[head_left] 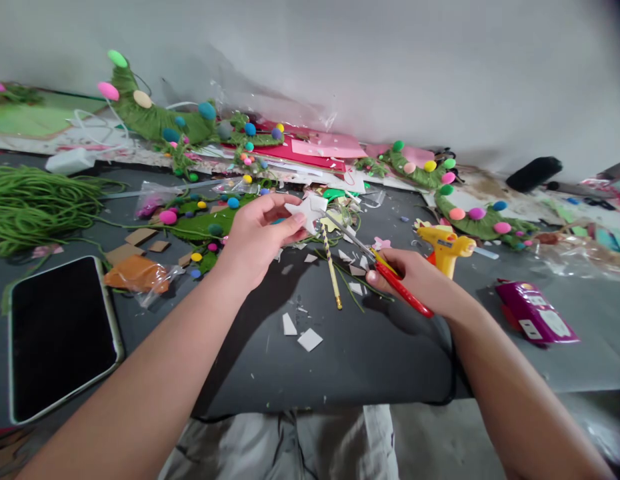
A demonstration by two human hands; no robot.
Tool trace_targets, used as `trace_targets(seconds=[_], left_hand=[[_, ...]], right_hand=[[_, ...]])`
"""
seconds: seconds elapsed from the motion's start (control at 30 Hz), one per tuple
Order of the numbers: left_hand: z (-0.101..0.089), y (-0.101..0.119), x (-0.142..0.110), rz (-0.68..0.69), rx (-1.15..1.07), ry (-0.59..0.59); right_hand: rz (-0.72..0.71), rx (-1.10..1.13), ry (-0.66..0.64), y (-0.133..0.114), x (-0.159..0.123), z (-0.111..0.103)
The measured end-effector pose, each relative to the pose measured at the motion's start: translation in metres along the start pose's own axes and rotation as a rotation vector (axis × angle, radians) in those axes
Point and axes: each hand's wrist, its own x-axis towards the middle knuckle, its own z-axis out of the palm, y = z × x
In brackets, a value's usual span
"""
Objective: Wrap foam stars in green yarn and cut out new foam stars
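Between thumb and fingers, my left hand (260, 237) pinches a white star-shaped cutout (310, 212) above the middle of the table. My right hand (415, 277) grips scissors (403, 290) with red and yellow handles. The scissor blades point up and left, their tips close to the star's right side; whether they touch it I cannot tell. Below the star lies a striped pencil (331, 267) with its eraser end towards me. White offcuts (310, 339) are scattered on the dark table around it.
A yellow glue gun (446, 247) stands beyond my right hand. A purple packet (537, 312) lies further right. On the left are a tablet (64, 340), green yarn (40, 207) and an orange bag (140, 273). Green shapes with pompoms (160, 123) line the back.
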Motion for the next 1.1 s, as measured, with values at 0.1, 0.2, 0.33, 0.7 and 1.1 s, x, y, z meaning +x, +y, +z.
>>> trace_targets(seconds=[0.1,0.2,0.33,0.7,1.1], left_hand=[[-0.0012,-0.0006,0.0004,0.035,0.061,0.012],[-0.0022,-0.0018,0.0015,0.06,0.082,0.025],[-0.003,-0.0041,0.0023,0.082,0.078,0.012],[-0.0027,-0.0048,0.0031,0.12,0.073,0.055],[-0.0024,-0.0046,0.0028,0.12,0.094,0.04]], right_hand=[[-0.011,0.012,-0.006,0.0001,-0.0007,-0.0008],[-0.007,0.03,-0.014,0.0005,-0.0011,-0.0013],[-0.018,0.064,-0.025,0.0018,-0.001,-0.0005],[0.004,0.029,-0.03,-0.0027,-0.0026,-0.0011],[0.008,0.039,-0.032,-0.0025,-0.0034,-0.0017]])
